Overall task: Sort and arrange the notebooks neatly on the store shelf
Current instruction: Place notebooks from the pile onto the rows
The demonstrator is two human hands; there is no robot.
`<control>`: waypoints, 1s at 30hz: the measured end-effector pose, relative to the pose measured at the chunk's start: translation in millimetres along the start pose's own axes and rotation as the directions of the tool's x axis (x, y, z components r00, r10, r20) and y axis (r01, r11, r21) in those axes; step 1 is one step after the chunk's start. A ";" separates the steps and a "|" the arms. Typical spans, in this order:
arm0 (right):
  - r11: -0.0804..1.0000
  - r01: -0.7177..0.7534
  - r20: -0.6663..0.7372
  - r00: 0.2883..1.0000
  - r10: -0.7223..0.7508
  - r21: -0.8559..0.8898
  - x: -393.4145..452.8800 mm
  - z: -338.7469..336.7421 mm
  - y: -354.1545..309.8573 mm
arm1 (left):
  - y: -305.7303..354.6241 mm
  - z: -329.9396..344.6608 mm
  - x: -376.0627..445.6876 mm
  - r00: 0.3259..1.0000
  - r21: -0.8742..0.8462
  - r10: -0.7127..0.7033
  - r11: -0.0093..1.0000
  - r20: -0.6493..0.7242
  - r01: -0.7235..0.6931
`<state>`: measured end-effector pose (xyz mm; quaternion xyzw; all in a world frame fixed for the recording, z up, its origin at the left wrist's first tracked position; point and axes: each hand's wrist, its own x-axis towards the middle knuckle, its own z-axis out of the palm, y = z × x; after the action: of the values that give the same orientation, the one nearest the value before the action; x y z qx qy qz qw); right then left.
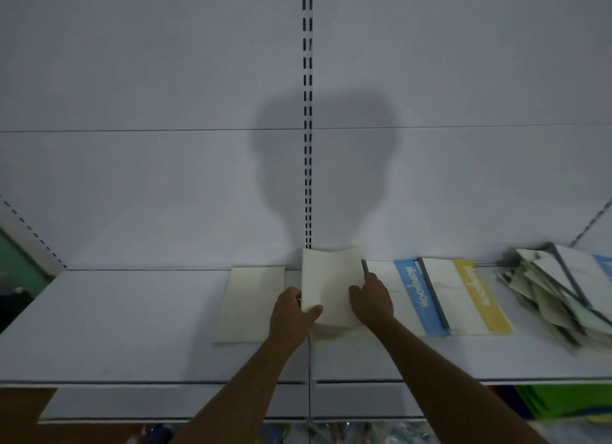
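Note:
Both my hands hold a small stack of cream notebooks (331, 284) at the middle of the white shelf (132, 317). My left hand (293, 314) grips its left edge with the thumb on top. My right hand (372, 299) grips its right edge. Another cream notebook (251, 301) lies flat just to the left. To the right lie a blue-striped notebook (414, 297) and a yellow-striped notebook (473, 294), side by side. A messy heap of notebooks (559, 294) sits at the far right.
The white back panel (165, 112) with a slotted upright (307, 112) rises behind the shelf. Bare shelf surface stretches to the left. Green and colourful goods (563, 400) show on a lower shelf at the bottom right.

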<state>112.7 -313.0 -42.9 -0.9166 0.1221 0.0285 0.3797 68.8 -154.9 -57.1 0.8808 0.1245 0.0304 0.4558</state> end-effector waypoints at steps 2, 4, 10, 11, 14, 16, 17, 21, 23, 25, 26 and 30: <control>0.998 -0.006 0.039 0.999 0.009 -0.063 1.3 -1.0 6.5 | -2.9 4.5 -0.9 1.000 0.141 -0.004 0.990 0.006 0.004; 0.991 -0.017 0.068 0.997 0.026 -0.135 2.6 0.4 12.1 | -5.8 6.1 -2.9 1.000 0.239 -0.007 0.971 0.005 0.006; 0.979 -0.058 -0.013 0.998 0.057 -0.197 2.0 7.7 7.9 | -14.4 -1.6 -2.6 1.000 0.231 -0.008 0.973 0.021 0.003; 0.979 -0.046 -0.040 0.998 0.038 -0.198 1.2 9.2 4.4 | -16.6 -5.0 -1.7 1.000 0.228 -0.008 0.974 -0.005 0.009; 0.987 0.053 -0.055 0.997 -0.062 -0.151 -1.7 16.4 -9.4 | -26.0 -20.3 1.9 0.991 0.231 -0.040 0.970 -0.130 0.070; 0.983 0.117 -0.058 0.990 -0.127 -0.140 -5.0 24.4 -21.1 | -37.4 -33.1 4.3 0.975 0.286 -0.093 0.947 -0.201 0.149; 0.980 0.142 -0.057 0.987 -0.151 -0.143 -7.8 28.8 -27.5 | -43.8 -39.4 5.1 0.966 0.335 -0.126 0.921 -0.227 0.199; 0.969 0.216 -0.022 0.975 -0.220 -0.123 -21.4 50.3 -50.6 | -64.9 -60.9 5.6 0.923 0.458 -0.268 0.807 -0.276 0.372; 0.963 0.245 -0.006 0.969 -0.247 -0.115 -28.5 61.0 -61.0 | -75.5 -67.7 6.2 0.913 0.455 -0.315 0.794 -0.259 0.403; 0.958 0.268 0.011 0.963 -0.268 -0.098 -35.4 72.6 -70.2 | -86.8 -72.4 6.4 0.916 0.453 -0.334 0.797 -0.221 0.400; 0.956 0.280 0.020 0.960 -0.279 -0.090 -38.2 78.7 -74.8 | -91.6 -74.4 7.1 0.922 0.451 -0.332 0.804 -0.200 0.388; 0.945 0.313 0.097 0.948 -0.304 -0.095 -48.3 106.3 -89.6 | -100.8 -88.8 9.7 0.917 0.366 -0.374 0.841 -0.138 0.398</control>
<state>92.2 -167.4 -49.7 -0.9419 -0.0401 0.0128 0.3333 44.0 -26.1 -87.7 0.9086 0.3165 -0.0604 0.2656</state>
